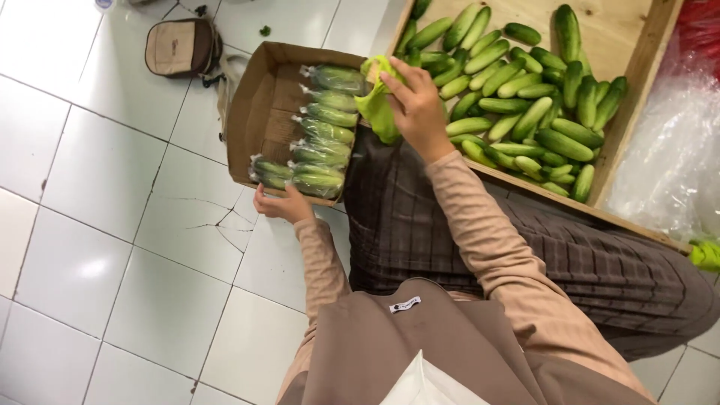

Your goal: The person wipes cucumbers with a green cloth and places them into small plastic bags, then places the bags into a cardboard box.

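Observation:
My left hand (pixel 279 204) grips the near edge of a brown cardboard box (pixel 255 105) that holds several clear bags of cucumbers (pixel 324 131) stacked in rows. My right hand (pixel 416 109) is closed on a yellow-green bag (pixel 379 101) at the box's right rim, above my lap. A wooden crate (pixel 634 67) to the right holds a heap of loose green cucumbers (pixel 517 82).
White floor tiles (pixel 112 247) spread to the left, one cracked beside the box. A small brown pouch (pixel 180 46) lies on the floor at top left. Clear plastic sheeting (pixel 675 157) sits right of the crate. My dark striped trousers (pixel 420 225) and beige apron fill the lower middle.

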